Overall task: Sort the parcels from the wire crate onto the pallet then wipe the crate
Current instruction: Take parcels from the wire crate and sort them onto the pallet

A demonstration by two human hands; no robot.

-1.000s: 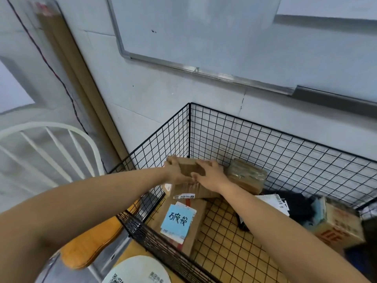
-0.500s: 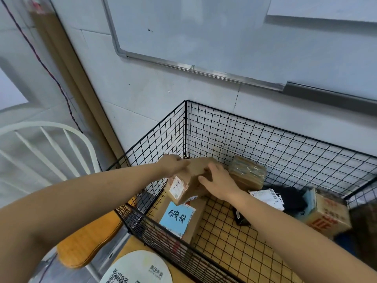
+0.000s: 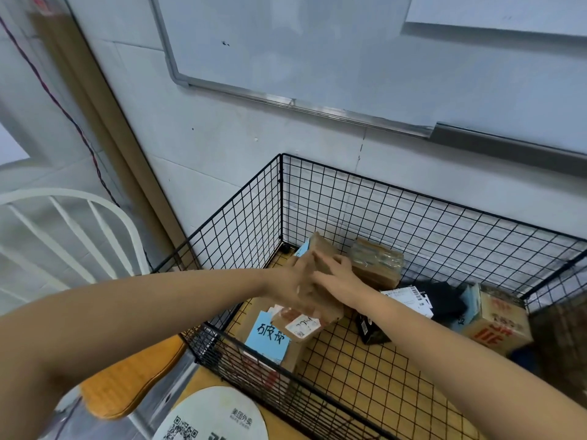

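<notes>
We see left hand (image 3: 293, 282) and right hand (image 3: 338, 277) both gripping 1 tilted cardboard box (image 3: 324, 258) inside wire crate (image 3: 444, 236), at its far-left corner.

One crate (image 3: 413, 223), two hands (image 3: 293, 282) (image 3: 338, 277), one chair (image 3: 104, 211)

Wall (image 3: 222, 154): pale, jointed panels, evenly lit | Whiteboard (image 3: 286, 42): metal-framed, mounted high on wall | Brown board (image 3: 104, 122): leaning against wall, left | Chair (image 3: 63, 192): white spindle back, orange wooden seat, left | Disc (image 3: 216, 414): round, white, QR-coded, on yellow top, near edge
</notes>
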